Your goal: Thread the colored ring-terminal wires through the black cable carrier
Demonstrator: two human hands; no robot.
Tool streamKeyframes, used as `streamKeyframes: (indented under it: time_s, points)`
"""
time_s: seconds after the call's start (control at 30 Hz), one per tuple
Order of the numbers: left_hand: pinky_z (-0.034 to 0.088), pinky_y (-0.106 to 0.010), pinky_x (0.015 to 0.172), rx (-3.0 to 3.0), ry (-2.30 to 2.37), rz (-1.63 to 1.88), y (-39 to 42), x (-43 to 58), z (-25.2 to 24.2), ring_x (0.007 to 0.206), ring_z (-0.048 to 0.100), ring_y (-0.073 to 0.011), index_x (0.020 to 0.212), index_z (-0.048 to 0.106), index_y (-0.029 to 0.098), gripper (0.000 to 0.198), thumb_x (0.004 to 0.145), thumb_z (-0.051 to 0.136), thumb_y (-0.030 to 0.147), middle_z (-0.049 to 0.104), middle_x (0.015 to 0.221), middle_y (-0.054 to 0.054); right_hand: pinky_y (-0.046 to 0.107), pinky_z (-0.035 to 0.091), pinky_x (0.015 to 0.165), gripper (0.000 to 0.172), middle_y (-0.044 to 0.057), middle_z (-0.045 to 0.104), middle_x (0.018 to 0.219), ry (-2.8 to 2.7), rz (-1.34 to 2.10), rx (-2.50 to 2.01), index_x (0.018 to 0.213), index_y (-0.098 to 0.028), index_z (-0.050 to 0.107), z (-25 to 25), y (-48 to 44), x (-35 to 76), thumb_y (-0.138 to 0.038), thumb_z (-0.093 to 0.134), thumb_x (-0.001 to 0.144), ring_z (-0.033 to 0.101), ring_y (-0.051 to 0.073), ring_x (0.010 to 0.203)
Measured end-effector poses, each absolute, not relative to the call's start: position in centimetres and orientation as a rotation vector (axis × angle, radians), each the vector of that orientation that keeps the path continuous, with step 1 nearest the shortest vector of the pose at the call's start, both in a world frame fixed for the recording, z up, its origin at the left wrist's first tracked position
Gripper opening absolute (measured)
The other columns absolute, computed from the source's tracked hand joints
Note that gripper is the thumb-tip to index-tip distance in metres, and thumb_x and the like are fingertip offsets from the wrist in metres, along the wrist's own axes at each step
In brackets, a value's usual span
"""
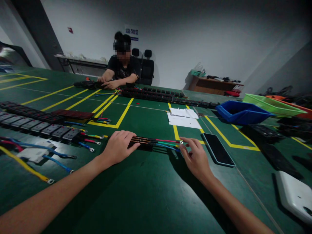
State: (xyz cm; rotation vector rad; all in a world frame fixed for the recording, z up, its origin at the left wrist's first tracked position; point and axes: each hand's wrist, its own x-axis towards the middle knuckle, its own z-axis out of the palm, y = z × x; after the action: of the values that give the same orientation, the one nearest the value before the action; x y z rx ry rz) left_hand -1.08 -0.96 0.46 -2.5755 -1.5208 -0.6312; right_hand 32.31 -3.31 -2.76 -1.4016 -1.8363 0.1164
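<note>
A narrow black strip (143,146) with copper-coloured bars along its inside lies on the green table in front of me. Over its left end, my left hand (119,147) is closed, thumb along the near side and fingers across the top. Red, green and blue wires (165,143) run out of its right end, tipped with metal ring terminals. At those tips is my right hand (196,156), with thumb and forefinger bent around the terminals. Its other fingers are curled. The strip's left end is hidden under my left hand.
Black socket strips (48,128) with coloured wires lie at left. A phone (218,149), white paper (184,117), a blue bin (241,112), a green bin (270,104) and a white device (296,195) are at right. Across the table, a person (123,70) handles dark parts.
</note>
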Motion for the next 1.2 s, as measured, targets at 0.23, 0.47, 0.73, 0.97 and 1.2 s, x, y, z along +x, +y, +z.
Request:
streamKeyframes:
  time_s: [0.23, 0.47, 0.73, 0.97, 1.2]
  points:
    - [0.048, -0.046, 0.090, -2.567, -1.517, -0.631, -0.9, -1.1, 0.3, 0.100, 0.065, -0.0287, 0.113, 0.066, 0.018, 0.038, 0.099, 0.051, 0.050, 0.072, 0.110, -0.011, 0.041, 0.058, 0.078, 0.030, 0.013, 0.070, 0.115, -1.864, 0.108, -1.251, 0.124, -0.022, 0.067, -2.2, -3.5, 31.8, -0.037, 0.054, 0.102, 0.066, 0.026, 0.100]
    - [0.048, -0.046, 0.089, -2.571, -1.531, -0.626, -1.0, -1.0, 0.4, 0.101, 0.065, -0.0290, 0.114, 0.066, 0.018, 0.039, 0.100, 0.051, 0.051, 0.072, 0.110, -0.011, 0.054, 0.052, 0.106, 0.056, 0.013, 0.053, 0.150, -2.043, -0.062, -1.023, 0.156, -0.030, 0.042, -0.9, -4.7, 31.0, -0.024, 0.054, 0.101, 0.053, 0.030, 0.135]
    - [0.047, -0.046, 0.090, -2.577, -1.530, -0.586, -1.0, -1.0, 0.5, 0.102, 0.064, -0.0286, 0.116, 0.065, 0.017, 0.039, 0.101, 0.051, 0.050, 0.071, 0.112, -0.011, 0.049, 0.054, 0.092, 0.031, 0.015, 0.067, 0.120, -1.816, -0.036, -1.302, 0.127, -0.020, 0.061, -1.6, -4.3, 31.5, -0.037, 0.053, 0.102, 0.063, 0.030, 0.111]
    - [0.047, -0.045, 0.089, -2.568, -1.507, -0.593, -0.9, -1.1, 0.4, 0.101, 0.065, -0.0288, 0.113, 0.065, 0.018, 0.036, 0.100, 0.053, 0.049, 0.072, 0.110, -0.010, 0.041, 0.049, 0.081, 0.029, 0.009, 0.072, 0.094, -1.743, -0.024, -1.409, 0.096, -0.020, 0.068, -1.6, -4.3, 32.4, -0.041, 0.049, 0.103, 0.064, 0.025, 0.090]
    - [0.047, -0.046, 0.089, -2.565, -1.496, -0.609, -0.9, -1.1, 0.3, 0.101, 0.065, -0.0288, 0.113, 0.065, 0.017, 0.035, 0.099, 0.054, 0.048, 0.072, 0.110, -0.010, 0.043, 0.052, 0.093, 0.025, 0.010, 0.075, 0.111, -1.836, -0.008, -1.232, 0.113, -0.020, 0.070, -1.1, -4.7, 31.1, -0.035, 0.054, 0.101, 0.067, 0.027, 0.105]
